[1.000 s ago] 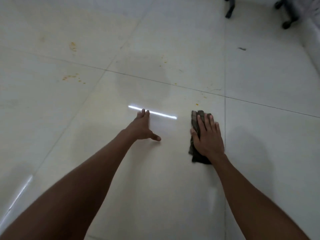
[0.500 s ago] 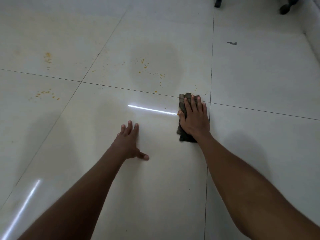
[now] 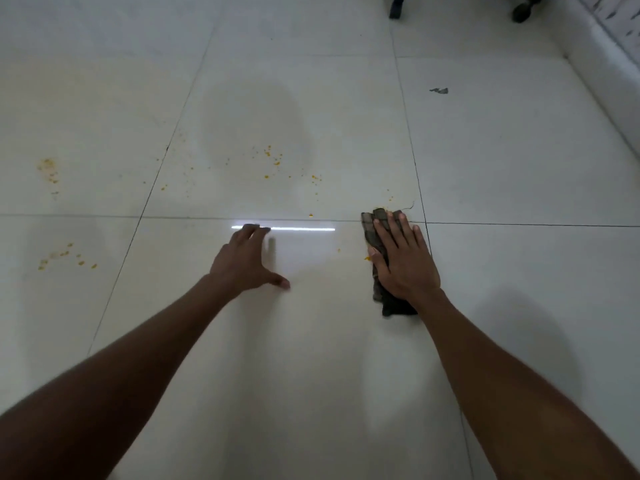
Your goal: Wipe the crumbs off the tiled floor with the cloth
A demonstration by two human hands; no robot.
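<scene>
A dark folded cloth (image 3: 370,227) lies on the pale tiled floor (image 3: 311,358), pressed flat under my right hand (image 3: 403,261) just left of a grout line. My left hand (image 3: 247,263) rests on the tile to the left, fingers spread, holding nothing. Orange crumbs (image 3: 273,161) are scattered on the tile beyond the hands. Two crumbs (image 3: 366,258) lie just left of the cloth. More crumbs (image 3: 65,258) sit at the far left, and a smeared patch (image 3: 48,168) lies above them.
A dark scrap (image 3: 439,90) lies on the far right tile. Chair legs and a castor (image 3: 519,12) stand at the top edge. A white wall base (image 3: 602,77) runs along the right. A bright light reflection (image 3: 304,229) crosses the floor between my hands.
My right hand with the cloth slid forward to the grout crossing, then drew back a little. My left hand shifted along the tile, and the view swung so more crumbs show.
</scene>
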